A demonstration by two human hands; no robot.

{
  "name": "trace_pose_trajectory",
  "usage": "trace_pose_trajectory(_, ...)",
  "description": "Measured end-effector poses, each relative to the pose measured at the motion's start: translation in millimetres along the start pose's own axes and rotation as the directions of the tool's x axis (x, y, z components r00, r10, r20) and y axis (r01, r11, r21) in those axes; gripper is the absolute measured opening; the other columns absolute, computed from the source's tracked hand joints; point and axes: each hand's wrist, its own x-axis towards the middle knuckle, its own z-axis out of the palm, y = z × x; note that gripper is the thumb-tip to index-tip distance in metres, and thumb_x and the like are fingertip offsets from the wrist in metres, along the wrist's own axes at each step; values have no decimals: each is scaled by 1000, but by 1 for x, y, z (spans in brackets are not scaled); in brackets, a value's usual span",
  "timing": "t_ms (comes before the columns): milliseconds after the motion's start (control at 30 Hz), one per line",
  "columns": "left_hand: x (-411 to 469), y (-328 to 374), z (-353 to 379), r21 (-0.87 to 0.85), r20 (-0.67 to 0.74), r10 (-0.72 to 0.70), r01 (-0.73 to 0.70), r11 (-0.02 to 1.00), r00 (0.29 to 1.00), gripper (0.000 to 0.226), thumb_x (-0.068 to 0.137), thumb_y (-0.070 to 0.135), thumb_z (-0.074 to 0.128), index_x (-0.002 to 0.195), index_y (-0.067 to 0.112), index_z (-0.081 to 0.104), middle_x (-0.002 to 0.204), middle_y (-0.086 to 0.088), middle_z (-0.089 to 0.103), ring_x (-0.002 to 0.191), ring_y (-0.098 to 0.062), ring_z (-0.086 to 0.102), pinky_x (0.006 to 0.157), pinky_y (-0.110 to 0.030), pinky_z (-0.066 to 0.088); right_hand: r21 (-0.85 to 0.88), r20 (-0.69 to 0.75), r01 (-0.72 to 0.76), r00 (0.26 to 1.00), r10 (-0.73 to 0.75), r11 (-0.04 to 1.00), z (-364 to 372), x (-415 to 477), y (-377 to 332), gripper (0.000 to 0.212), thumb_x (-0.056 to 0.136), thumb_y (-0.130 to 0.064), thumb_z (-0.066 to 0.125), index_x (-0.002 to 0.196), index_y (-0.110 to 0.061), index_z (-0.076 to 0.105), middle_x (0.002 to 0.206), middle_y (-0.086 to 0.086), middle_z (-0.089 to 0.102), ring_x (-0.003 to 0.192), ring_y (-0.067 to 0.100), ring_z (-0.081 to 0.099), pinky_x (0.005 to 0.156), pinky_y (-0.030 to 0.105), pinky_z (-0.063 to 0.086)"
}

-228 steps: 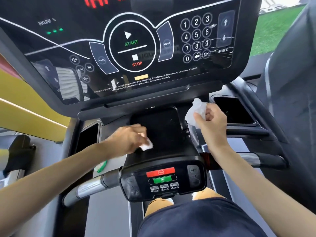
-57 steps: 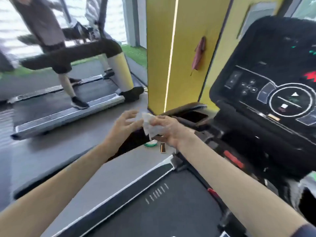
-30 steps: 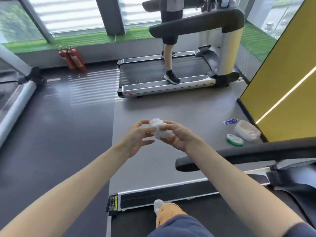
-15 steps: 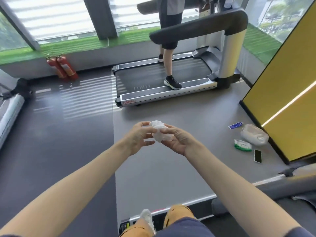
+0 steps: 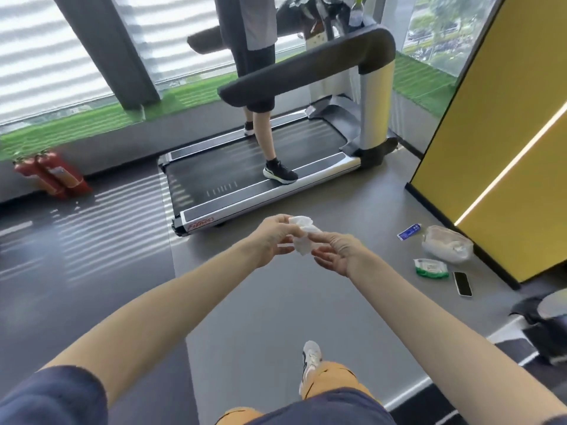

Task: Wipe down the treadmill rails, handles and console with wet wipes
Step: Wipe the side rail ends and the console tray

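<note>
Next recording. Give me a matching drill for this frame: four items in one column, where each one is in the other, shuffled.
Items
1. crumpled wipe
2. green wipe pack
3. phone
4. fire extinguishers

Places
A. against the window wall, far left
B. pinched between left hand and right hand
C. on the floor, just right of the green wipe pack
D. on the floor, beside the clear bag

Pairs: 1-B, 2-D, 3-C, 4-A

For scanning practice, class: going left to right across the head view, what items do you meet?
Two red fire extinguishers → crumpled white wipe → green-and-white wet wipe pack → flat black phone
</note>
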Motion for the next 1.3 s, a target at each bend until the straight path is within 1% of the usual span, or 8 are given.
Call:
trace_pose_trajectory(133, 144, 7, 55, 116, 123, 57, -71, 991, 991, 37, 77, -1, 63, 113, 9, 62, 86, -1, 63, 68, -12, 58, 63, -26, 47, -94, -126, 182, 973, -193, 979, -54, 104, -48, 33, 84, -3, 69, 115, -5, 59, 81, 12, 60, 72, 22, 57, 66, 32, 52)
trace_pose_trajectory(267, 289, 12, 137, 102, 232, 142, -169, 980, 962, 30, 79, -1, 62, 106, 12, 61, 85, -1, 62, 68, -11, 58, 61, -24, 45, -100, -318, 310, 890, -326, 945, -137, 213, -92, 30, 83, -4, 70, 112, -4, 63, 116, 21, 63, 99, 26, 60, 81, 35, 51)
trace_pose_trajectory(367, 347, 12, 185, 125, 308, 84, -127, 984, 948, 35, 78, -1, 60, 110, 11, 58, 97, -5, 63, 81, -16, 61, 63, -25, 47, -9, -377, 253, 895, -237, 968, -186, 260, -101, 32, 86, -8, 68, 117, -7, 60, 117, 18, 61, 112, 29, 57, 88, 36, 51)
trace_pose_trajectory(533, 431, 55, 266, 260, 430, -65, -54, 964, 901, 26, 79, 0, 60, 102, 14, 58, 83, 0, 61, 73, -12, 57, 68, -26, 45, 198, -481, 198, 873, -80, 960, -261, 320, -149, 41, 89, -8, 63, 128, -12, 51, 111, 8, 50, 104, 26, 48, 81, 36, 49)
trace_pose_trajectory(733, 551, 71, 389, 359, 529, -219, 18, 933, 820, 26, 82, 1, 59, 106, 12, 61, 86, -5, 61, 76, -17, 57, 70, -31, 48, 505, -494, 211, 866, 80, 837, -361, 399, -194, 8, 91, -14, 60, 96, -8, 58, 89, 12, 50, 78, 24, 53, 67, 33, 50)
trace_pose_trajectory(833, 590, 73, 450, 393, 557, -324, 101, 914, 765, 18, 85, 2, 58, 100, 12, 61, 88, -5, 64, 79, -17, 60, 69, -31, 52, 595, -501, 268, 861, 88, 758, -409, 428, -213, 9, 92, -13, 57, 98, -8, 62, 95, 14, 56, 80, 26, 55, 68, 34, 49)
trace_pose_trajectory(1067, 644, 59, 567, 580, 493, -497, 155, 799, 714, 14, 89, 9, 60, 102, 13, 59, 99, -7, 64, 85, -17, 61, 72, -30, 50, 692, -527, 267, 822, 217, 670, -528, 477, -220, 20, 91, 1, 52, 105, -14, 56, 99, 14, 62, 85, 28, 59, 66, 37, 48)
trace_pose_trajectory(1300, 703, 32, 676, 626, 374, -550, 235, 744, 747, 18, 90, 17, 60, 108, 14, 59, 103, -2, 63, 93, -16, 59, 74, -31, 45, 661, -460, 168, 861, 217, 731, -657, 528, -228, 29, 90, -5, 56, 117, -13, 55, 100, 11, 60, 76, 21, 57, 57, 28, 46)
